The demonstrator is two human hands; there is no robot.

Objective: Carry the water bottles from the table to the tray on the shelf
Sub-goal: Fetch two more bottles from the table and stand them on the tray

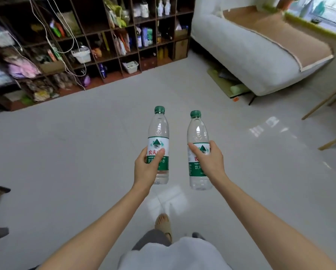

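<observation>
Bottles, two, clear plastic with green caps and green-and-white labels, both upright and held side by side above the grey floor [65, 152]. Left hand [146, 168] wraps around the label of the left bottle [158, 145]; right hand [210, 160] wraps around the right bottle [198, 152]. Dark cubby shelf [104, 45], cluttered, stands ahead at left; white sofa [250, 61] at right.
</observation>
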